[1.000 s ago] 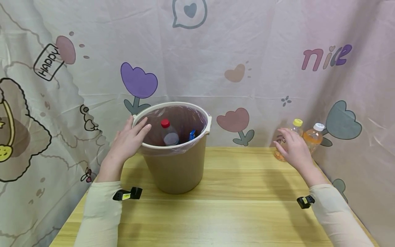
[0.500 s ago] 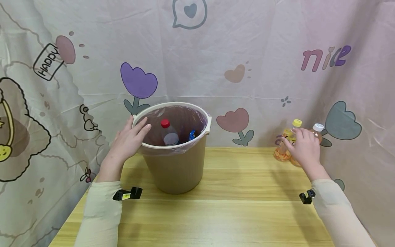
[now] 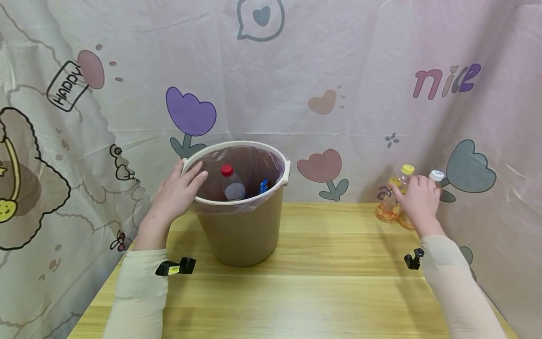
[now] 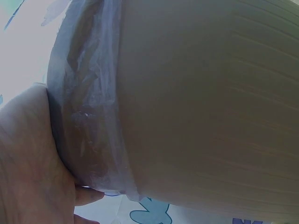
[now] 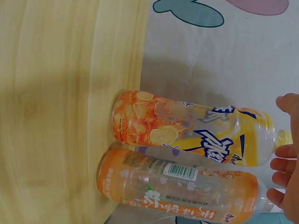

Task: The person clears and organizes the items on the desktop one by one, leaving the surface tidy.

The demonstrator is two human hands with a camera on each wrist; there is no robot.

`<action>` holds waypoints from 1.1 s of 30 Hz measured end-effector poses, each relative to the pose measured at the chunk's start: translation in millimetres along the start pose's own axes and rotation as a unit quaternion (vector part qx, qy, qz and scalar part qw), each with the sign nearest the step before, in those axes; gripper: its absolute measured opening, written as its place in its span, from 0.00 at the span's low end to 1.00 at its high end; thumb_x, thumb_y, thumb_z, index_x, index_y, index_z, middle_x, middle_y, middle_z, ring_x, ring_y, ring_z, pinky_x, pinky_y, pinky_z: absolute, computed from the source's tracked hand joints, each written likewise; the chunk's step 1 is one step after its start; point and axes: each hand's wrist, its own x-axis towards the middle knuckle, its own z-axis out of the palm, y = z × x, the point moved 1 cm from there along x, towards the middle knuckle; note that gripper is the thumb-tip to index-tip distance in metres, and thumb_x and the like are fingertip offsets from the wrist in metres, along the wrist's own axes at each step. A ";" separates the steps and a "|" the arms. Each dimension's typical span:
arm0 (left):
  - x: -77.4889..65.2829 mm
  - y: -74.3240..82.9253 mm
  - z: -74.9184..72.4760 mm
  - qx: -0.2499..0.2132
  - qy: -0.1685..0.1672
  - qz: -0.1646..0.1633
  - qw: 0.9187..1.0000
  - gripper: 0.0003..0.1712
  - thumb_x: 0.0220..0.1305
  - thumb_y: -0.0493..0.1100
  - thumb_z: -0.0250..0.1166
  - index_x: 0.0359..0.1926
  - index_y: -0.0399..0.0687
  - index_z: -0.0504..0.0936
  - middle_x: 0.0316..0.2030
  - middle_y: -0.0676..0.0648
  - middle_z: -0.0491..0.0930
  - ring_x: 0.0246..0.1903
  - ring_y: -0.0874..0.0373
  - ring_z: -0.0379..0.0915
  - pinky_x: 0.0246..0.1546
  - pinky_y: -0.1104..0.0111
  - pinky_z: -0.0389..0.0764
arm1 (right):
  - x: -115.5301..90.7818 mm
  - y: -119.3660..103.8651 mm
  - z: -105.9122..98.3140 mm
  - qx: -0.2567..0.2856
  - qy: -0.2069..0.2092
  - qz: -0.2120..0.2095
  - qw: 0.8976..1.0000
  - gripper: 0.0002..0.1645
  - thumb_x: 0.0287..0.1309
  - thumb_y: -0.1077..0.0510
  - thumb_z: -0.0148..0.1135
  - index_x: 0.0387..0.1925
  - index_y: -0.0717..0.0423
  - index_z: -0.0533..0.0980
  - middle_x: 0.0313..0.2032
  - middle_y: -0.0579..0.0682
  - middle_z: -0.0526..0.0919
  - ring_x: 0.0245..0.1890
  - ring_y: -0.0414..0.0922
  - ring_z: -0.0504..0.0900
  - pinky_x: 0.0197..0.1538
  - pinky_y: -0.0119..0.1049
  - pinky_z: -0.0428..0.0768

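Observation:
My left hand (image 3: 177,195) rests on the rim of a brown waste bin (image 3: 241,235), its palm against the lined edge in the left wrist view. At the right back, my right hand (image 3: 419,200) is held beside two clear plastic drink bottles. The yellow-capped bottle (image 5: 187,128) has a yellow and orange label; the white-capped bottle (image 5: 180,184) has an orange label. Both stand upright side by side. In the right wrist view the thumb and fingers are spread around the level of the caps, with no grip visible. From the head, my right hand hides much of the white-capped bottle.
A clear plastic liner (image 3: 254,203) covers the bin's rim. Inside the bin are a red-capped bottle (image 3: 233,183) and a small blue item (image 3: 263,185). The wooden table (image 3: 330,254) meets a printed cloth backdrop (image 3: 360,117) behind and at the sides.
My right hand has moved rightward from in front of the yellow-capped bottle to the white-capped one, then its fingers shifted slightly there. The left hand and bin have stayed put.

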 end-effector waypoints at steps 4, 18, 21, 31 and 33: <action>0.2 0.0 0.0 0.000 0.002 0.001 1.000 0.42 0.70 0.73 0.30 0.77 0.59 0.48 0.77 0.35 0.28 0.74 0.29 0.31 0.68 0.31 0.34 | 4.8 -0.6 2.7 -0.009 -0.008 0.010 1.000 0.47 0.65 0.35 0.52 0.56 0.79 0.64 0.56 0.76 0.66 0.57 0.71 0.61 0.57 0.67 0.60; 0.1 -0.3 0.4 0.000 0.002 0.000 1.000 0.42 0.70 0.73 0.30 0.77 0.59 0.47 0.77 0.36 0.27 0.75 0.31 0.29 0.68 0.31 0.34 | 18.7 1.8 9.1 -0.011 -0.041 0.062 0.997 0.52 0.66 0.32 0.46 0.59 0.82 0.60 0.55 0.79 0.62 0.57 0.73 0.56 0.59 0.68 0.56; 0.4 -0.1 0.7 -0.001 0.003 0.003 1.000 0.42 0.70 0.73 0.30 0.77 0.59 0.47 0.77 0.36 0.28 0.75 0.32 0.30 0.68 0.31 0.34 | 19.6 2.8 10.2 -0.010 -0.038 0.065 0.997 0.52 0.65 0.32 0.47 0.58 0.82 0.60 0.54 0.79 0.62 0.57 0.73 0.56 0.58 0.68 0.56; 0.5 -0.8 0.6 -0.006 0.002 0.004 1.000 0.42 0.71 0.72 0.31 0.77 0.58 0.48 0.77 0.36 0.27 0.75 0.31 0.29 0.68 0.31 0.34 | 21.0 0.6 16.6 -0.016 -0.030 0.060 0.998 0.50 0.64 0.33 0.50 0.57 0.79 0.60 0.52 0.77 0.65 0.56 0.72 0.58 0.59 0.66 0.58; 0.6 -0.7 0.1 -0.007 0.003 0.003 1.000 0.42 0.71 0.72 0.31 0.77 0.58 0.48 0.77 0.36 0.27 0.75 0.31 0.29 0.68 0.31 0.34 | 21.1 -1.3 17.5 -0.010 -0.028 0.058 0.998 0.49 0.64 0.33 0.51 0.57 0.79 0.60 0.51 0.77 0.65 0.55 0.71 0.58 0.59 0.66 0.57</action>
